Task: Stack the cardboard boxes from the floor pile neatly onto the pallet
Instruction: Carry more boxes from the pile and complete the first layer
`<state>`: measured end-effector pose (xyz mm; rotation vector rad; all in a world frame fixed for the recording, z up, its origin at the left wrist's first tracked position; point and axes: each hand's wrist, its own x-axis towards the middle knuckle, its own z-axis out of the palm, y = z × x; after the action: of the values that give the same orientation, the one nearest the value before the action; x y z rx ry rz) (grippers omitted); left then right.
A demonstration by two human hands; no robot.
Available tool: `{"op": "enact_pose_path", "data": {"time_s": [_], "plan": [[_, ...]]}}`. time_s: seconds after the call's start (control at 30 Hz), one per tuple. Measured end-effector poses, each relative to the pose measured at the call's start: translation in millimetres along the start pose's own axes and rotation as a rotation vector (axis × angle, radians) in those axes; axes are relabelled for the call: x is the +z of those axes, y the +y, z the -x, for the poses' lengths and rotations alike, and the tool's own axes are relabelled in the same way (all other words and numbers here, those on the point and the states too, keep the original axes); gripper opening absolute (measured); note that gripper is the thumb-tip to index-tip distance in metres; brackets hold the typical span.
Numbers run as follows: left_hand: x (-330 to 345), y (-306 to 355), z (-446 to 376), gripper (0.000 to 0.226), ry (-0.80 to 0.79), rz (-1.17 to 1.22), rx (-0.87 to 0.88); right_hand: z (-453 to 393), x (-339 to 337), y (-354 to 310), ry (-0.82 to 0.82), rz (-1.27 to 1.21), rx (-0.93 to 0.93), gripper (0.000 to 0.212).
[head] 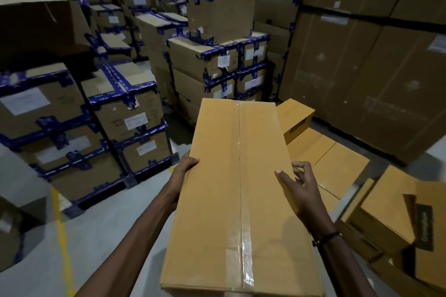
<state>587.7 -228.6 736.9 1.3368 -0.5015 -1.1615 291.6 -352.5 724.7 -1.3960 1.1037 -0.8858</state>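
1. Head view is showing a tall wall of brown cartons (376, 60) standing at the right.
2. Stacks of boxes bound in blue tape (125, 108) are sitting on the grey floor (101, 224) at left and centre.
3. A long taped cardboard box (231, 195) is being held up between both hands, above the floor.
4. Flat-lying boxes (333, 159) are resting low just beyond it, at right.
5. The right hand (299, 188) is gripping the box's right edge, thumb on top, fingers curled.
6. The left hand (185, 166) is clasping the left edge.
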Motion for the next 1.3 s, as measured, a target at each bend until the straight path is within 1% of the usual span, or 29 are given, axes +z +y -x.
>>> {"op": "enact_pose_path", "data": {"time_s": [0.1,0.17,0.27,0.37,0.47,0.63,0.7,0.77,0.9,1.03,1.1,1.17,1.3], "plan": [[-32.3,17.1,-50.6,0.032,-0.045,-0.026,-0.006,-38.6,41.9,-3.8,0.018,-0.011,0.02,0.046],[-55.9,29.4,-91.5,0.036,-0.086,-0.04,0.001,-66.5,70.8,-3.5,0.045,-0.011,0.029,0.046],[-88.3,49.1,-150.6,0.035,-0.139,-0.105,0.003,-103.0,117.0,-1.3,0.099,-0.002,0.028,0.042],[-115.9,73.9,-203.6,0.02,-0.207,-0.176,0.023,-135.0,163.9,3.4,0.169,-0.015,0.02,0.047],[-138.1,94.7,-257.4,0.021,-0.273,-0.243,0.005,-162.6,202.8,5.2,0.237,-0.01,0.051,0.054],[-157.2,112.9,-337.3,0.028,-0.387,-0.312,-0.033,-201.3,247.6,6.4,0.376,-0.005,0.107,0.046],[-158.1,112.9,-366.9,0.035,-0.414,-0.325,-0.043,-213.2,258.0,8.8,0.42,0.008,0.134,0.043],[-156.4,107.8,-398.2,0.04,-0.435,-0.331,-0.054,-228.2,265.0,12.7,0.456,0.004,0.152,0.046],[-143.4,97.9,-451.2,0.04,-0.513,-0.316,-0.085,-255.5,270.9,32.0,0.533,-0.02,0.22,0.044],[-125.9,84.0,-503.8,0.044,-0.588,-0.362,-0.066,-286.2,265.1,60.2,0.557,-0.03,0.254,0.044],[-116.6,73.1,-534.2,0.051,-0.594,-0.43,-0.072,-309.9,261.0,72.8,0.575,-0.023,0.291,0.044],[-107.4,57.2,-569.8,0.054,-0.587,-0.488,-0.111,-336.8,257.0,83.3,0.578,-0.014,0.33,0.049],[-85.6,50.1,-613.1,0.046,-0.57,-0.531,-0.196,-384.3,250.7,104.4,0.567,-0.015,0.409,0.054]]}}
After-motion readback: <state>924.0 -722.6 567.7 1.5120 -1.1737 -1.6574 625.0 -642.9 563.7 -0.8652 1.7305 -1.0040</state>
